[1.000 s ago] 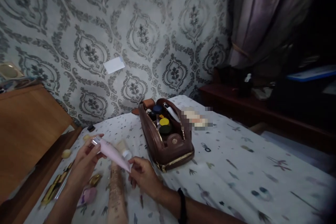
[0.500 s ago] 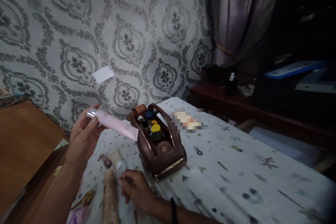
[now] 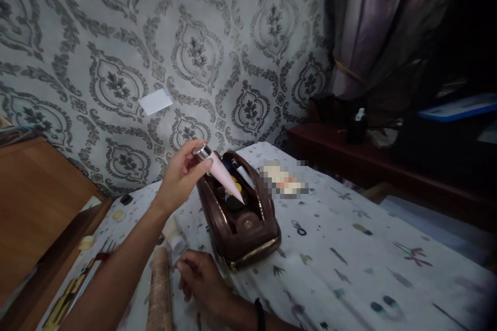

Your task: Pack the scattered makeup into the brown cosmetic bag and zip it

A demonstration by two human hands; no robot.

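Note:
My left hand [image 3: 179, 176] grips a pink tube [image 3: 225, 177] by its silver cap end. The tube slants down, its flat end over the open mouth of a brown toiletry bag [image 3: 240, 225] on the patterned bedsheet [image 3: 349, 258]. Inside the bag I see small jars and bottles with dark, blue and yellow lids. My right hand [image 3: 202, 279] rests low on the sheet beside the bag's near left corner, fingers curled, next to a brown glittery cylinder [image 3: 159, 289] and a beige tube [image 3: 173, 235] with a white cap. What its fingertips hold, if anything, I cannot make out.
A wooden bedside unit [image 3: 39, 201] stands at the left. Small items and a gold strip [image 3: 64, 302] lie along the sheet's left edge. A blurred flat packet [image 3: 283, 180] lies behind the bag. Dark furniture [image 3: 388, 165] and a curtain [image 3: 368, 26] fill the right; patterned wallpaper is behind.
My left hand has carried the pink tube rightward and tipped its flat end down over the open bag. My right hand let go of the tube earlier and stays on the sheet.

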